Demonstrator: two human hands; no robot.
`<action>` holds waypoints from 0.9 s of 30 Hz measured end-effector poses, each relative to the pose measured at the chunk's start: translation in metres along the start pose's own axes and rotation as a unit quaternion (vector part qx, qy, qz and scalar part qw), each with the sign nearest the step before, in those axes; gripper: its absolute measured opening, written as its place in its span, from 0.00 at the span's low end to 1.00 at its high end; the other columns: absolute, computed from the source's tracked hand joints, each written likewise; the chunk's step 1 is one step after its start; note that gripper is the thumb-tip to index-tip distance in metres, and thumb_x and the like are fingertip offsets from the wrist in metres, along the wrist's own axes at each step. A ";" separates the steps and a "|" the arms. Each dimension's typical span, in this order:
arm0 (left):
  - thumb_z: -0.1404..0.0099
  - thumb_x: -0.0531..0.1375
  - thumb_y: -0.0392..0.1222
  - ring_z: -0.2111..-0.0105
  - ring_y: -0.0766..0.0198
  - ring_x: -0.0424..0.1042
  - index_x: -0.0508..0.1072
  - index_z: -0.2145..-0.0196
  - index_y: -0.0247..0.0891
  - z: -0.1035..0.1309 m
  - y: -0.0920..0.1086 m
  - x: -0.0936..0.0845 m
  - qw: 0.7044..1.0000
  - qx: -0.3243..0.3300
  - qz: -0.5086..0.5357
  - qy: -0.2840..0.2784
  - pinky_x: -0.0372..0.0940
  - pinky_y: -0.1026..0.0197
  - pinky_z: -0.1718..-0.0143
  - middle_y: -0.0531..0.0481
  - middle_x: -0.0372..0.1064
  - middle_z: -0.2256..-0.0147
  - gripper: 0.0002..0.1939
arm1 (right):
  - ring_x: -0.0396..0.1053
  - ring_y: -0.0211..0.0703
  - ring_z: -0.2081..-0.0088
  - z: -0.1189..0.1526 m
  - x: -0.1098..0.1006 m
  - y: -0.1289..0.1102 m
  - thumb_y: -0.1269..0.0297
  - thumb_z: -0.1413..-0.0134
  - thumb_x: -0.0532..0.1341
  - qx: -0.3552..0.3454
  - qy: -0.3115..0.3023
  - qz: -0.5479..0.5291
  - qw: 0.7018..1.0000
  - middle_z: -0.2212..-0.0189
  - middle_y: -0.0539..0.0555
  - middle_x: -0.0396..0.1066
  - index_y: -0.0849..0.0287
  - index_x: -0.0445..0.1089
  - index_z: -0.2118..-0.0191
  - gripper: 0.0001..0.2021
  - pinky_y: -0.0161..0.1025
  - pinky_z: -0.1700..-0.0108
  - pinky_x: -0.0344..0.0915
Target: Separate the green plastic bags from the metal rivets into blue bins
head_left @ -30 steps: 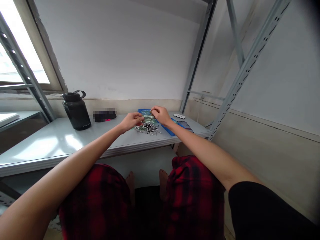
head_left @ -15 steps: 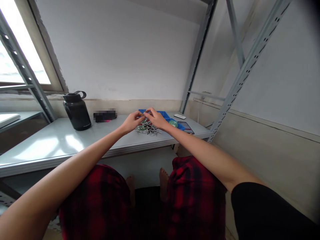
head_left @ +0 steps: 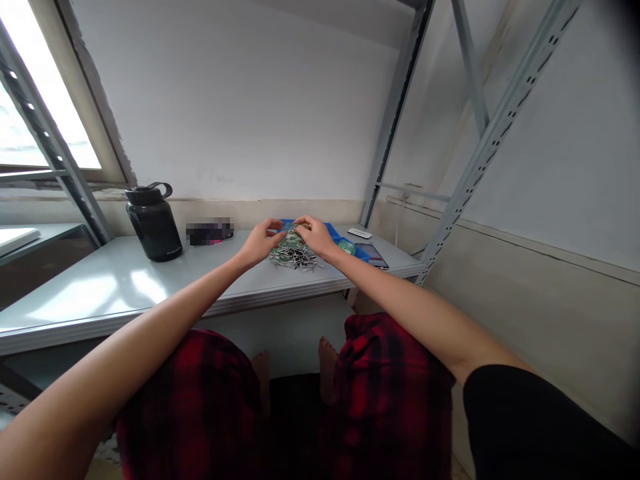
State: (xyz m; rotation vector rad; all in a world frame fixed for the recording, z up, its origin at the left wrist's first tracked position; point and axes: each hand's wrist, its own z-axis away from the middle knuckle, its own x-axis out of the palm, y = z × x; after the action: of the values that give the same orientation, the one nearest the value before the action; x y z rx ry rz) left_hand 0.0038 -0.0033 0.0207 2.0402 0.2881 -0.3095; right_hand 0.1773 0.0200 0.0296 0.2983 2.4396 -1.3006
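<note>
Presently, from my distant seat, I am seeing a pale wall [head_left: 240,100] filling much of the view. Below it, a grey table [head_left: 100,267] is stretching across. In front, two knees in red and black checked trousers [head_left: 395,380] are showing. On the left part of the table, a dark bottle [head_left: 154,228] is standing upright. Farther right, a blue tray [head_left: 332,231] is lying behind the hands, partly hidden. A pile of thin metal pieces [head_left: 296,259] is resting near the front edge of the table, just below both hands. Over it, the left hand [head_left: 260,243] is hovering with thumb and fingers parted, so its grip is being released. The right hand [head_left: 316,237] is curling its fingers close by; I cannot tell whether they are pinching something. To its right, a phone [head_left: 376,256] is lying flat, and behind that a white rounded object [head_left: 359,233] is resting.
</note>
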 end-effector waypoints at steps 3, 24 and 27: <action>0.41 0.63 0.44 0.66 0.58 0.74 0.72 0.56 0.32 0.001 0.001 0.000 0.999 -0.022 0.010 -0.029 0.71 0.58 0.67 0.43 0.75 0.64 0.17 | 0.70 0.45 0.59 0.000 -0.002 -0.001 0.68 0.48 0.56 -0.028 0.001 0.020 0.999 0.65 0.54 0.73 0.59 0.70 0.63 0.07 0.43 0.55 0.68; 0.43 0.66 0.45 0.75 0.64 0.73 0.66 0.63 0.38 0.003 0.005 -0.002 0.999 -0.009 0.034 -0.027 0.68 0.60 0.70 0.52 0.72 0.73 0.15 | 0.70 0.44 0.60 0.001 -0.004 -0.001 0.66 0.49 0.56 -0.060 -0.005 0.046 0.997 0.64 0.54 0.73 0.59 0.71 0.63 0.09 0.43 0.52 0.66; 0.44 0.67 0.47 0.75 0.63 0.72 0.66 0.67 0.38 0.001 0.005 -0.001 0.999 0.010 0.035 -0.020 0.68 0.60 0.70 0.52 0.70 0.74 0.15 | 0.70 0.44 0.61 -0.001 -0.005 0.000 0.65 0.49 0.56 -0.067 0.005 0.040 0.997 0.65 0.54 0.74 0.59 0.71 0.64 0.09 0.43 0.53 0.66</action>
State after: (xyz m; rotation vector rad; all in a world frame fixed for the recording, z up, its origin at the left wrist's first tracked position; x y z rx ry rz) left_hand 0.0043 -0.0067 0.0242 2.0559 0.1883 -0.3108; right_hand 0.1821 0.0208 0.0318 0.3622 2.4821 -1.0997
